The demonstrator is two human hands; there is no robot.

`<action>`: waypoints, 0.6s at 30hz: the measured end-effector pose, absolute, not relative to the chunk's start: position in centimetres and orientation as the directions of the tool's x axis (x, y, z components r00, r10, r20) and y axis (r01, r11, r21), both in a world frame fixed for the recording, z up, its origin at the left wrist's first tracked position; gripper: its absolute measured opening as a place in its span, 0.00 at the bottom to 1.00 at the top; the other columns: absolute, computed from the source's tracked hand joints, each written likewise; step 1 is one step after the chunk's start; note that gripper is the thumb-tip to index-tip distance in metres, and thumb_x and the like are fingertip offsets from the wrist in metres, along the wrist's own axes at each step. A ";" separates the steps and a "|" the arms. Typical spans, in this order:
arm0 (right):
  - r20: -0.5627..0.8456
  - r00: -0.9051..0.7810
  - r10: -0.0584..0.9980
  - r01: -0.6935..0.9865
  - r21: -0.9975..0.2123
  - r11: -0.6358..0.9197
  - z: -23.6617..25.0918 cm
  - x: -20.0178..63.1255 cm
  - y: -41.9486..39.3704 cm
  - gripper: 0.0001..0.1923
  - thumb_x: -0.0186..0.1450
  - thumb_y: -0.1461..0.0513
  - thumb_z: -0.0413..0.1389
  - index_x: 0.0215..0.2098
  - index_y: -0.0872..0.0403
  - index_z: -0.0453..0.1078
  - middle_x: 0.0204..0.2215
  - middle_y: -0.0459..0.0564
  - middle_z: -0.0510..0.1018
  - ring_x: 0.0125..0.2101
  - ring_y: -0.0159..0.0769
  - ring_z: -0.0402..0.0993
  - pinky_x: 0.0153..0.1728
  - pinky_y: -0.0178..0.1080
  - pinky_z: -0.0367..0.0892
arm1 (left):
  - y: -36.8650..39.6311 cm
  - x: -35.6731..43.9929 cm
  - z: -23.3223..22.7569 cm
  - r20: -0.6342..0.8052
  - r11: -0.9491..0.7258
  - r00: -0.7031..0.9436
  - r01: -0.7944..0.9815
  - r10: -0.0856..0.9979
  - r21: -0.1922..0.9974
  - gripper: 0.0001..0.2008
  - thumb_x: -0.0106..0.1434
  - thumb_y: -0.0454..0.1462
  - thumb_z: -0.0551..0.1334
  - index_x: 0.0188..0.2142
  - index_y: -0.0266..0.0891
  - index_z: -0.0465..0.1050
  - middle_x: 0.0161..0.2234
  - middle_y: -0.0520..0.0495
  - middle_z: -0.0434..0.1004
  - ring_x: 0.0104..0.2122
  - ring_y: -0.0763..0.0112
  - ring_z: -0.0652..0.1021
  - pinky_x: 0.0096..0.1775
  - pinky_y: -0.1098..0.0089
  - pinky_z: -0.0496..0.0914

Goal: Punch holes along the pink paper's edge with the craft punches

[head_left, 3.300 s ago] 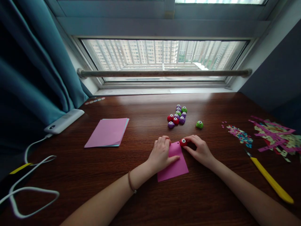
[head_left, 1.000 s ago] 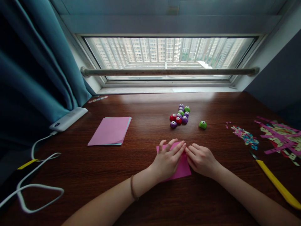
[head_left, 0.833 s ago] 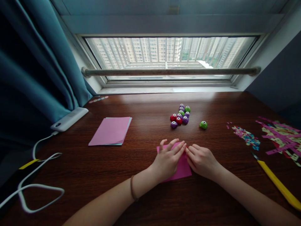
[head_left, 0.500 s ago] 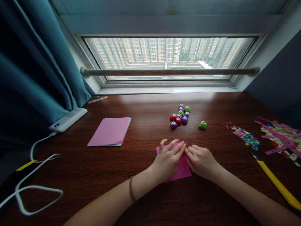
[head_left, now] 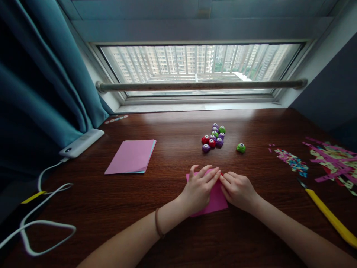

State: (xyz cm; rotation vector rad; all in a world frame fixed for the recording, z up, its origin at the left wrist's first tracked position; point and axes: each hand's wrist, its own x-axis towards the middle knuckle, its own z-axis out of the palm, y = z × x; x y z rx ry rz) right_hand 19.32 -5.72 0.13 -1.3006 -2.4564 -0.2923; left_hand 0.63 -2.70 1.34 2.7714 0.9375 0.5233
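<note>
A sheet of pink paper (head_left: 214,203) lies flat on the table in front of me, partly covered by both hands. My left hand (head_left: 199,188) rests palm down on it, its fingers stretched toward the upper right corner. My right hand (head_left: 238,190) is closed at the paper's right edge, with its fingertips meeting those of the left. A tiny red bit (head_left: 222,174) shows between the fingertips; what it belongs to is hidden. Beyond the hands sits a cluster of small red, purple and green pieces with eye-like tops (head_left: 212,143), and a single green one (head_left: 241,148) stands apart.
At left lies a stack of pink and light-blue paper (head_left: 131,156), near a white device (head_left: 82,143) with a white cable (head_left: 47,222). To the right are small colourful bits (head_left: 292,162), a heap of paper strips (head_left: 334,162) and a yellow-handled knife (head_left: 329,214).
Both hands keep almost the same place and pose on the pink paper. The whole view has shifted very slightly.
</note>
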 end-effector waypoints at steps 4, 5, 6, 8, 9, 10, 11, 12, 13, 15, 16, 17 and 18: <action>0.442 -0.487 0.753 0.823 -0.056 0.565 -0.3 19.5 -5.6 0.10 0.61 0.68 0.48 0.34 0.61 0.70 0.25 0.51 0.68 0.28 0.35 0.61 0.30 0.39 0.58 | -2.2 0.3 1.2 0.256 -0.799 0.761 0.530 0.595 0.283 0.26 0.63 0.34 0.49 0.60 0.49 0.49 0.59 0.51 0.59 0.60 0.62 0.54 0.56 0.54 0.43; 0.448 -0.477 0.756 0.824 -0.072 0.563 -0.4 19.5 -5.6 0.09 0.62 0.67 0.48 0.34 0.61 0.70 0.25 0.51 0.68 0.28 0.35 0.61 0.30 0.39 0.59 | -2.1 0.3 1.1 0.252 -0.798 0.762 0.530 0.596 0.287 0.26 0.64 0.34 0.48 0.60 0.49 0.48 0.60 0.52 0.57 0.61 0.62 0.53 0.56 0.53 0.43; 0.452 -0.465 0.761 0.825 -0.091 0.558 -0.4 19.6 -5.6 0.09 0.62 0.67 0.48 0.35 0.61 0.70 0.25 0.51 0.68 0.28 0.35 0.61 0.30 0.39 0.59 | -2.0 0.3 1.1 0.250 -0.795 0.759 0.533 0.601 0.290 0.25 0.64 0.34 0.47 0.61 0.49 0.47 0.60 0.53 0.55 0.61 0.62 0.51 0.57 0.53 0.44; 0.454 -0.442 0.774 0.819 -0.147 0.554 -0.3 19.7 -5.6 0.11 0.62 0.67 0.48 0.40 0.61 0.69 0.26 0.51 0.69 0.29 0.35 0.61 0.31 0.39 0.60 | -2.0 0.3 1.1 0.253 -0.779 0.741 0.551 0.622 0.300 0.25 0.65 0.35 0.46 0.61 0.48 0.45 0.62 0.53 0.52 0.62 0.61 0.49 0.57 0.53 0.44; 0.451 -0.425 0.785 0.816 -0.185 0.548 -0.2 19.7 -5.6 0.13 0.62 0.67 0.48 0.44 0.60 0.68 0.27 0.51 0.69 0.30 0.35 0.62 0.32 0.38 0.60 | -2.0 0.4 1.1 0.257 -0.767 0.727 0.564 0.637 0.305 0.26 0.65 0.36 0.47 0.62 0.46 0.43 0.62 0.51 0.51 0.62 0.61 0.49 0.58 0.53 0.45; 0.442 -0.403 0.802 0.814 -0.228 0.535 -0.1 19.8 -5.6 0.16 0.63 0.66 0.48 0.48 0.59 0.65 0.28 0.51 0.69 0.30 0.35 0.62 0.32 0.38 0.61 | -2.0 0.4 1.0 0.259 -0.753 0.711 0.579 0.654 0.312 0.27 0.65 0.36 0.47 0.62 0.43 0.42 0.63 0.49 0.49 0.62 0.60 0.48 0.58 0.53 0.45; 0.428 -0.377 0.822 0.814 -0.270 0.514 0.1 19.8 -5.6 0.18 0.63 0.65 0.48 0.52 0.59 0.63 0.30 0.51 0.69 0.32 0.35 0.63 0.34 0.38 0.62 | -2.0 0.4 1.0 0.259 -0.739 0.696 0.594 0.670 0.318 0.28 0.64 0.37 0.48 0.62 0.40 0.41 0.63 0.46 0.48 0.62 0.58 0.48 0.58 0.53 0.46; 0.408 -0.351 0.843 0.816 -0.307 0.489 0.2 19.9 -5.6 0.20 0.63 0.63 0.49 0.54 0.58 0.61 0.32 0.52 0.69 0.33 0.35 0.63 0.35 0.39 0.63 | -2.0 0.4 0.9 0.255 -0.727 0.684 0.606 0.683 0.323 0.29 0.64 0.38 0.49 0.62 0.38 0.40 0.63 0.44 0.47 0.62 0.57 0.48 0.58 0.52 0.47; 0.384 -0.330 0.862 0.819 -0.338 0.464 0.3 19.9 -5.5 0.22 0.63 0.61 0.50 0.55 0.57 0.60 0.34 0.53 0.69 0.35 0.36 0.63 0.36 0.39 0.64 | -1.9 0.4 0.8 0.247 -0.719 0.678 0.614 0.692 0.326 0.30 0.63 0.39 0.50 0.62 0.36 0.40 0.63 0.43 0.46 0.62 0.56 0.48 0.58 0.52 0.47; 0.339 -0.310 0.888 0.819 -0.379 0.430 0.4 20.0 -5.3 0.22 0.62 0.59 0.52 0.53 0.55 0.61 0.39 0.54 0.68 0.39 0.38 0.63 0.39 0.40 0.64 | -1.8 0.4 0.6 0.221 -0.712 0.682 0.623 0.697 0.324 0.32 0.62 0.40 0.52 0.62 0.35 0.42 0.63 0.41 0.46 0.62 0.54 0.49 0.58 0.50 0.48; 0.323 -0.309 0.894 0.815 -0.395 0.424 0.3 20.1 -5.2 0.20 0.61 0.59 0.52 0.51 0.54 0.63 0.40 0.54 0.67 0.40 0.39 0.63 0.39 0.41 0.65 | -1.8 0.4 0.6 0.207 -0.712 0.687 0.625 0.697 0.321 0.32 0.62 0.41 0.53 0.62 0.35 0.42 0.63 0.41 0.47 0.61 0.53 0.49 0.58 0.50 0.48; 0.311 -0.309 0.899 0.808 -0.412 0.420 0.2 20.1 -5.1 0.18 0.61 0.60 0.52 0.49 0.53 0.64 0.41 0.54 0.67 0.40 0.39 0.63 0.40 0.41 0.65 | -1.8 0.4 0.5 0.194 -0.711 0.691 0.628 0.697 0.317 0.32 0.62 0.42 0.53 0.62 0.35 0.43 0.63 0.41 0.47 0.61 0.53 0.49 0.58 0.49 0.48; 0.303 -0.306 0.902 0.799 -0.433 0.417 0.1 20.2 -5.0 0.15 0.62 0.61 0.52 0.47 0.53 0.65 0.41 0.53 0.67 0.41 0.38 0.63 0.40 0.40 0.65 | -1.8 0.4 0.5 0.183 -0.709 0.693 0.631 0.698 0.315 0.32 0.62 0.42 0.53 0.62 0.35 0.44 0.63 0.41 0.48 0.61 0.53 0.49 0.58 0.49 0.48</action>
